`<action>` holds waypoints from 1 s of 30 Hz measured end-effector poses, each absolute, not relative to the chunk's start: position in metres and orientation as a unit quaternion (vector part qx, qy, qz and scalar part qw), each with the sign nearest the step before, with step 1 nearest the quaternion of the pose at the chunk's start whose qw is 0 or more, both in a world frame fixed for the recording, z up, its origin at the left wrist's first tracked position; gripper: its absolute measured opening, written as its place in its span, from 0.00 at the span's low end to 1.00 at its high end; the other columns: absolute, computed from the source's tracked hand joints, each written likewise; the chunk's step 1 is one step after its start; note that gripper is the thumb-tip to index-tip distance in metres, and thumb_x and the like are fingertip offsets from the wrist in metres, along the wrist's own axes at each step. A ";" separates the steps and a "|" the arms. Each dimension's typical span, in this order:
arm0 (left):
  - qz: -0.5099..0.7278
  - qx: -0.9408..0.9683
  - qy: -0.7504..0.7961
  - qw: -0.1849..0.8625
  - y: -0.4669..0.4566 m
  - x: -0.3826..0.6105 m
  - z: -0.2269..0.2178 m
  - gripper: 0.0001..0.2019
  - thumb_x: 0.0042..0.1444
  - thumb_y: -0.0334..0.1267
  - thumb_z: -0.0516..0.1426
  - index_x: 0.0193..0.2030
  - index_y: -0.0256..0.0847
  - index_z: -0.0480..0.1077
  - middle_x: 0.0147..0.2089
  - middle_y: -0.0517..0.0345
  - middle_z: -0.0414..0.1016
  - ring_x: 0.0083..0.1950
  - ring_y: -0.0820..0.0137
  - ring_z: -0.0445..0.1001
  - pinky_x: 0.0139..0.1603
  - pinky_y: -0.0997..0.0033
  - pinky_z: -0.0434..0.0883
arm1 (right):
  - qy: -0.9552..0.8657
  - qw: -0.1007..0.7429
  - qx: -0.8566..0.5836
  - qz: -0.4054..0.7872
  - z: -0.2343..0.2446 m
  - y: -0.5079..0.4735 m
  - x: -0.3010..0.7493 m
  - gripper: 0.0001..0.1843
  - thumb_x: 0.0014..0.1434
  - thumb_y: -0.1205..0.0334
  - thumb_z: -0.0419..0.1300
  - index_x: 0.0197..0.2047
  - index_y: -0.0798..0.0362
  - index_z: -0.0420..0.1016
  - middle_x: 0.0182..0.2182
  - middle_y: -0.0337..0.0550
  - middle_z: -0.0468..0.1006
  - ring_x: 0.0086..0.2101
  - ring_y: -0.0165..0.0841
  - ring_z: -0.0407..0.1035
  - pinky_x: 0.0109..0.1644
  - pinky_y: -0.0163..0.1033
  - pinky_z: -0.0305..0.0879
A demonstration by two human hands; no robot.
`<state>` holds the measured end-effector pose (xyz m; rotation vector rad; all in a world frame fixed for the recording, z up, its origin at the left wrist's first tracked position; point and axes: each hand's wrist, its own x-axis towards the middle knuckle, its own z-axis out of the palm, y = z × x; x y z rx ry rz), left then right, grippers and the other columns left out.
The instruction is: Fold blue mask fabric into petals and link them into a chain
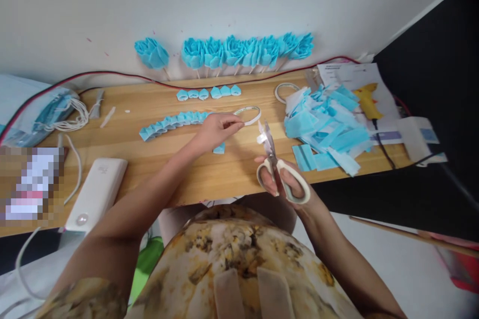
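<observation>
My left hand (217,129) reaches over the wooden table (209,174) and pinches the edge of a roll of white tape (248,113). My right hand (284,184) grips white-handled scissors (275,167), blades pointing away, with a small white scrap of tape (262,137) on the blade tips. A curved row of folded blue pieces (170,123) lies just left of the left hand, and one blue piece (219,148) sits under the wrist.
Blue paper flowers (239,51) on sticks lean on the wall. A short row of blue pieces (208,93), a heap of cut blue mask pieces (325,127), a yellow glue gun (368,99), a second tape roll (285,90), a white power bank (98,194) and a bag of masks (45,109) sit around.
</observation>
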<state>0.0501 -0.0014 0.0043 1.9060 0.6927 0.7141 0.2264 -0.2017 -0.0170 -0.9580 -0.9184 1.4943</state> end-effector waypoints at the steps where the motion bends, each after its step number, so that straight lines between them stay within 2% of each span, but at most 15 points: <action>1: 0.285 0.794 0.279 0.460 0.000 0.053 0.007 0.13 0.61 0.46 0.60 0.35 0.39 0.81 0.35 0.55 0.81 0.36 0.70 0.72 0.37 0.71 0.64 | -0.380 0.549 -0.402 0.627 -0.019 -0.203 0.229 0.31 0.65 0.36 0.63 0.58 0.52 0.78 0.28 0.36 0.68 0.21 0.26 0.55 0.24 0.37 0.53; 7: 0.241 0.795 0.299 0.469 0.006 0.070 0.010 0.12 0.63 0.44 0.57 0.36 0.39 0.77 0.28 0.61 0.72 0.30 0.71 0.67 0.34 0.71 0.62 | -0.340 0.571 -0.392 0.636 -0.024 -0.207 0.231 0.30 0.64 0.35 0.64 0.55 0.51 0.77 0.30 0.38 0.70 0.23 0.28 0.56 0.25 0.37 0.53; 11: 0.244 0.849 0.287 0.370 0.008 0.077 0.003 0.10 0.64 0.39 0.58 0.37 0.38 0.80 0.38 0.54 0.80 0.39 0.67 0.73 0.42 0.68 0.65 | -0.342 0.587 -0.366 0.636 -0.024 -0.207 0.234 0.24 0.68 0.40 0.61 0.55 0.51 0.77 0.29 0.36 0.68 0.25 0.28 0.59 0.28 0.37 0.54; 14: 0.224 0.878 0.273 0.323 0.013 0.080 -0.003 0.09 0.64 0.36 0.59 0.38 0.37 0.82 0.42 0.49 0.82 0.44 0.63 0.77 0.47 0.66 0.67 | -0.343 0.588 -0.369 0.633 -0.025 -0.207 0.236 0.24 0.68 0.40 0.61 0.55 0.50 0.77 0.29 0.36 0.68 0.25 0.29 0.59 0.29 0.38 0.54; 18: 0.197 0.892 0.277 0.298 0.016 0.081 -0.007 0.11 0.66 0.36 0.58 0.42 0.38 0.83 0.44 0.48 0.83 0.46 0.61 0.79 0.48 0.65 0.69 | -0.340 0.571 -0.401 0.631 -0.025 -0.206 0.236 0.28 0.65 0.37 0.63 0.55 0.50 0.77 0.29 0.38 0.69 0.25 0.30 0.59 0.28 0.39 0.54; 20: 0.189 0.900 0.289 0.267 0.013 0.080 -0.004 0.10 0.64 0.34 0.60 0.46 0.39 0.84 0.49 0.46 0.83 0.51 0.59 0.79 0.51 0.63 0.70 | -0.339 0.565 -0.417 0.627 -0.024 -0.206 0.236 0.30 0.62 0.36 0.65 0.55 0.51 0.78 0.30 0.38 0.70 0.25 0.30 0.59 0.28 0.38 0.55; 23: 0.228 0.892 0.304 0.243 0.001 0.076 0.007 0.14 0.60 0.32 0.62 0.52 0.40 0.83 0.56 0.45 0.82 0.54 0.57 0.78 0.52 0.62 0.70 | -0.344 0.549 -0.475 0.595 -0.016 -0.205 0.236 0.32 0.58 0.37 0.70 0.55 0.52 0.78 0.30 0.38 0.71 0.24 0.28 0.59 0.27 0.37 0.53; 24: 0.253 0.884 0.300 0.255 -0.004 0.074 0.012 0.13 0.61 0.33 0.62 0.51 0.41 0.83 0.55 0.46 0.82 0.52 0.59 0.78 0.52 0.62 0.70 | -0.354 0.540 -0.507 0.571 -0.012 -0.205 0.236 0.33 0.56 0.37 0.71 0.56 0.52 0.79 0.31 0.38 0.72 0.25 0.28 0.59 0.27 0.37 0.54; 26: 0.296 0.857 0.287 0.310 -0.014 0.067 0.022 0.09 0.64 0.37 0.60 0.44 0.41 0.84 0.47 0.49 0.83 0.45 0.64 0.78 0.47 0.66 0.70 | -0.399 0.517 -0.576 0.492 -0.005 -0.205 0.235 0.31 0.56 0.41 0.73 0.57 0.50 0.79 0.33 0.40 0.75 0.27 0.30 0.64 0.30 0.38 0.60; 28: 0.308 0.822 0.296 0.378 -0.024 0.058 0.030 0.10 0.65 0.40 0.60 0.38 0.40 0.82 0.38 0.53 0.82 0.39 0.67 0.75 0.41 0.68 0.67 | -0.471 0.481 -0.631 0.386 -0.001 -0.206 0.234 0.28 0.58 0.47 0.72 0.59 0.49 0.78 0.39 0.44 0.80 0.33 0.34 0.71 0.39 0.41 0.68; 30: 0.302 0.780 0.310 0.452 -0.030 0.048 0.033 0.11 0.63 0.44 0.61 0.35 0.40 0.81 0.33 0.56 0.79 0.34 0.70 0.71 0.36 0.69 0.65 | -0.549 0.437 -0.658 0.273 -0.001 -0.206 0.234 0.26 0.61 0.52 0.70 0.61 0.49 0.77 0.44 0.47 0.83 0.39 0.39 0.76 0.45 0.45 0.71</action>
